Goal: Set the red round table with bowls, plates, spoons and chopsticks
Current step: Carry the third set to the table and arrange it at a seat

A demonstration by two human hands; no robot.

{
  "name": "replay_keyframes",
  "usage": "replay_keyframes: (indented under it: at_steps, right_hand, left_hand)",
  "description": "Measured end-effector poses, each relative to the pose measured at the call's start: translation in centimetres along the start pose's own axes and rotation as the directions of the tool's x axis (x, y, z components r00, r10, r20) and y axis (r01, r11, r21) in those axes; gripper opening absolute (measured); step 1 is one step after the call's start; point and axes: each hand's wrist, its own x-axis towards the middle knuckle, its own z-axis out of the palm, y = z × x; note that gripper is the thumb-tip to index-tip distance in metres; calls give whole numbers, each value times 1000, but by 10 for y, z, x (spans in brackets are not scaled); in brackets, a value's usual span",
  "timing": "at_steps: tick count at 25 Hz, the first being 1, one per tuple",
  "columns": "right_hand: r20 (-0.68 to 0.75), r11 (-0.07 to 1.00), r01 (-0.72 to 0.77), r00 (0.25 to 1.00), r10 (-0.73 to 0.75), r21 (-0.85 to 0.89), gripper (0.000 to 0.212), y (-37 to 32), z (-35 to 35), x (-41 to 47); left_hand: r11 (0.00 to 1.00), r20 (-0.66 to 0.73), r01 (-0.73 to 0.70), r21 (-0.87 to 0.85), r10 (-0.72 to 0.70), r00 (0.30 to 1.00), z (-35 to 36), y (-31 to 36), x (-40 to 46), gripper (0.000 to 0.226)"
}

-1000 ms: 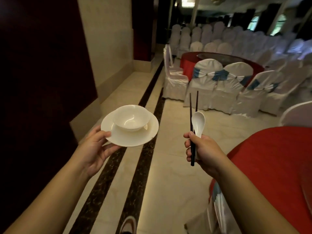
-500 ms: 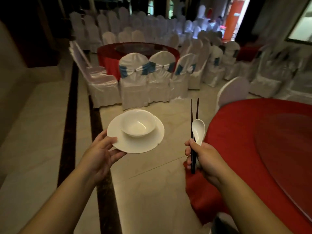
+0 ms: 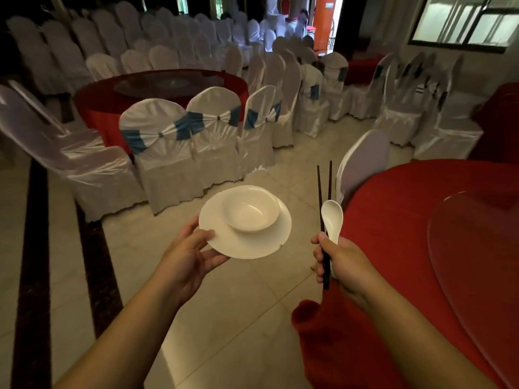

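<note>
My left hand (image 3: 188,256) holds a white plate (image 3: 252,242) by its near-left rim, thumb on top and fingers under it. A white bowl (image 3: 250,211) sits upright on the plate. My right hand (image 3: 344,262) grips a pair of dark chopsticks (image 3: 323,197) and a white spoon (image 3: 332,219), all pointing up. Both hands hover over the tiled floor, just left of the red round table (image 3: 398,226), whose cloth edge lies under my right hand. A round glass turntable (image 3: 477,248) lies on that table.
A white-covered chair (image 3: 362,167) stands at the table's far-left edge, right behind the chopsticks. Further back, a second red round table (image 3: 95,99) is ringed by white chairs with blue sashes (image 3: 165,147). Rows of several more chairs fill the hall. Tiled floor (image 3: 230,304) lies below the hands.
The view has swung right from the wall and corridor toward the near red table, which now fills more of the right side. Both hands keep the same hold on their items.
</note>
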Motion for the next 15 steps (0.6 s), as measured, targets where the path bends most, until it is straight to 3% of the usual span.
replay_keyframes:
  at_steps: [8, 15]
  right_hand:
    - [-176, 1000, -10, 984, 13, 22, 27, -40, -21, 181]
    - [-474, 992, 41, 880, 20, 117, 29, -96, -41, 337]
  left_hand:
    - [994, 208, 102, 51, -110, 972, 70, 18, 239, 52]
    - [954, 446, 192, 232, -280, 850, 176, 55, 471, 48]
